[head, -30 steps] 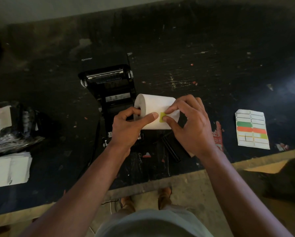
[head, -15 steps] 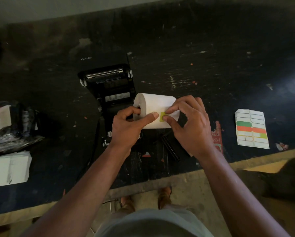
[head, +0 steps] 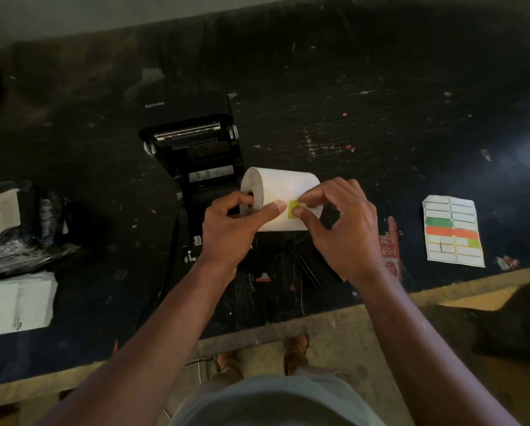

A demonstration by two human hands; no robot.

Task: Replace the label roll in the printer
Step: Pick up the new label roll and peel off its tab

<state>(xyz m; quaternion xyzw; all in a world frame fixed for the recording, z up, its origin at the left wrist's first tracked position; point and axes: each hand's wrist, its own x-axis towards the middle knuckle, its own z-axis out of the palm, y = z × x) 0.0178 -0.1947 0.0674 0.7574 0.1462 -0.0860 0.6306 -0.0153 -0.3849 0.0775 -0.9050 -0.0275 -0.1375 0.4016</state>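
Head view: one black printer (head: 196,155) on the dark table (head: 380,103), lid open, its bay dark; contents cannot be made out. One white roll (head: 276,192) held above the table just right of the printer, axis lying sideways. Left hand (head: 229,232) grips the roll, a finger in the core, thumb across the paper. Right hand (head: 346,229) pinches a small yellow-green tab (head: 294,208) on the roll between thumb and forefinger. One black spindle (head: 306,265) lies under the hands. One label sheet (head: 452,232) to the right, with green, orange and yellow-green labels. One paper stack (head: 15,305) at left.
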